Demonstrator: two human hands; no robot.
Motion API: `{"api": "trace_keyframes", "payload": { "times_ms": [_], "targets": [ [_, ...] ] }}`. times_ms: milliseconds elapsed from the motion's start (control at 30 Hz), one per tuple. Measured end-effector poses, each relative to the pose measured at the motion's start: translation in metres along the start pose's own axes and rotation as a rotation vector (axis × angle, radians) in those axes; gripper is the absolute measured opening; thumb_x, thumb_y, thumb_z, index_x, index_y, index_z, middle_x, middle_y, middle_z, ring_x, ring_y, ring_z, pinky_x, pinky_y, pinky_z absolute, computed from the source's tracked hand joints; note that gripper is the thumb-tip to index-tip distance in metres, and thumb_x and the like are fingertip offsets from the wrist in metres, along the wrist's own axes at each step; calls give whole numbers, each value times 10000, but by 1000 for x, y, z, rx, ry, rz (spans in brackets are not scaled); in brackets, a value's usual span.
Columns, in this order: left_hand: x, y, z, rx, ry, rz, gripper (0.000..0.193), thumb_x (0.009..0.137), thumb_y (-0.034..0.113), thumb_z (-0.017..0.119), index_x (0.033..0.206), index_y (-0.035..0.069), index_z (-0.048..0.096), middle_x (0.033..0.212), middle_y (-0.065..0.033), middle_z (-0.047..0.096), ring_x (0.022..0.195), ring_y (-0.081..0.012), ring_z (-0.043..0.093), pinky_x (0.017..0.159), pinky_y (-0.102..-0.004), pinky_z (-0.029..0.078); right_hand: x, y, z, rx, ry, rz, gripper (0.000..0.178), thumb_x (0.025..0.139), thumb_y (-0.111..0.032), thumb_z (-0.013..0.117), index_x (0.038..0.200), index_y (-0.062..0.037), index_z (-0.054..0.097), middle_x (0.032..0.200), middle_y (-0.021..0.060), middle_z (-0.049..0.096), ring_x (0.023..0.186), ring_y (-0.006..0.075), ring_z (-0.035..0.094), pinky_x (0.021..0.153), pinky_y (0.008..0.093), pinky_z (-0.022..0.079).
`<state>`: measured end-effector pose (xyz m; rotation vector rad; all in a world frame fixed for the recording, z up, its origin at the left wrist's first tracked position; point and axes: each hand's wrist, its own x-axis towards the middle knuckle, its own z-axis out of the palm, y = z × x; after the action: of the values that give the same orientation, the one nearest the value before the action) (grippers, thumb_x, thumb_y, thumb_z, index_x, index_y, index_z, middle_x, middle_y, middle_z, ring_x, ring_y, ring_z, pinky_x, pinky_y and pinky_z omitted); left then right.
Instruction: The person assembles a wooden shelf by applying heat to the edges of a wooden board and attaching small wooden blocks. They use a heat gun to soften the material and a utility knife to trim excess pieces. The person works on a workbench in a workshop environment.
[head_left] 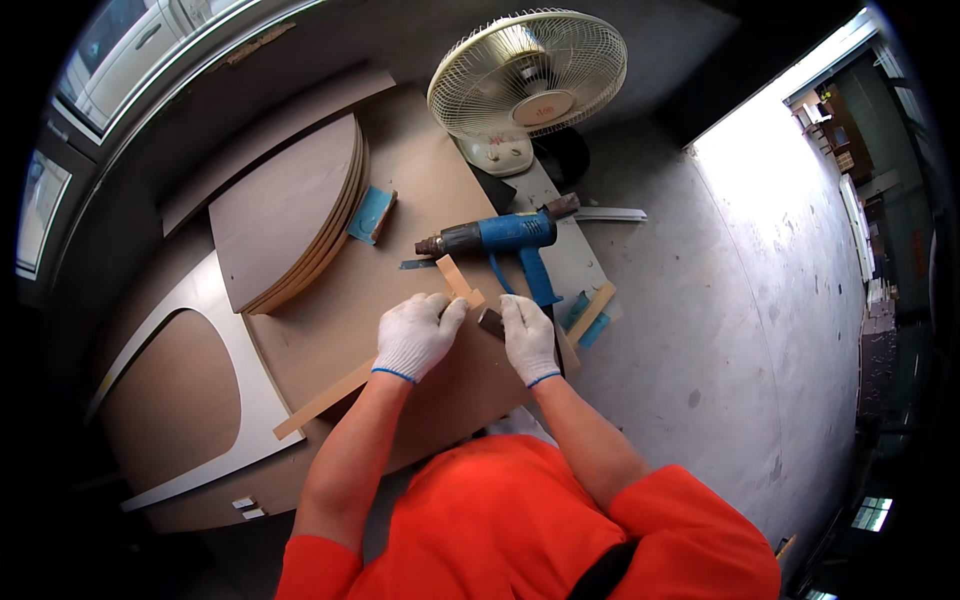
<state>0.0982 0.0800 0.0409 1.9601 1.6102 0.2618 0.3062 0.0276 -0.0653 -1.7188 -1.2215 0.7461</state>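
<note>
Both my hands wear white knit gloves with blue cuffs. My left hand (418, 332) is closed on a thin tan strip (325, 403). The strip runs out beside the left wrist toward the lower left, and a short tan end (456, 277) sticks up past the fingertips. Close by on the right, my right hand (528, 330) is closed with a small dark brown block-like piece (491, 322) at its fingertips; its kind is unclear. Just beyond the hands, a blue heat gun (515, 233) lies on the brown board, nozzle to the left. A dark flat blade (417, 265) shows beneath the nozzle.
Several stacked curved panels (290, 205) and a white frame (262, 405) with a rounded opening lie left. Beyond stands a fan (530, 75). A blue-faced block (372, 214) lies by the stack; blue pieces and a wood strip (591, 311) sit at the right edge.
</note>
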Motion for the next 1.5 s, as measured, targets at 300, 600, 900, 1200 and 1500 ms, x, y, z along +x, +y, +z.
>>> {"api": "trace_keyframes", "payload": {
  "times_ms": [300, 600, 900, 1200, 1500],
  "targets": [
    [0, 4, 10, 3, 100, 13, 412, 1058, 434, 641, 935, 91, 834, 957, -188, 778, 899, -401, 748, 835, -499, 589, 52, -73, 3, 421, -503, 273, 195, 1063, -202, 728, 1029, -15, 682, 910, 41, 729, 796, 98, 671, 722, 280, 573],
    [1, 13, 15, -137, 313, 14, 638, 933, 333, 812, 1457, 18, 630, 1005, -156, 791, 875, -344, 788, 801, -434, 632, 49, -60, 9, 422, -471, 200, 173, 1059, -176, 728, 1064, -10, 678, 927, 49, 718, 809, 110, 665, 752, 303, 582],
    [-2, 7, 15, 30, 336, 276, 514, 867, 203, 852, 1336, 44, 717, 1008, -148, 784, 815, -343, 772, 716, -443, 628, 49, -65, -10, 625, -564, 495, 174, 1078, -192, 701, 1061, -19, 710, 938, 45, 735, 806, 113, 687, 740, 270, 562],
    [-3, 15, 12, 8, 420, 377, 296, 893, 158, 819, 1168, 57, 782, 1035, -149, 766, 817, -359, 755, 700, -456, 616, 46, -62, -5, 412, -516, 345, 190, 1048, -157, 732, 960, 12, 737, 873, 48, 742, 803, 100, 668, 720, 279, 554],
    [-1, 12, 14, 6, 346, 337, 255, 889, 159, 818, 1129, 76, 794, 1030, -138, 764, 844, -361, 758, 705, -454, 620, 48, -74, -6, 334, -492, 373, 214, 1029, -166, 745, 934, 25, 737, 858, 65, 749, 786, 111, 670, 713, 297, 562]
  ]
}}
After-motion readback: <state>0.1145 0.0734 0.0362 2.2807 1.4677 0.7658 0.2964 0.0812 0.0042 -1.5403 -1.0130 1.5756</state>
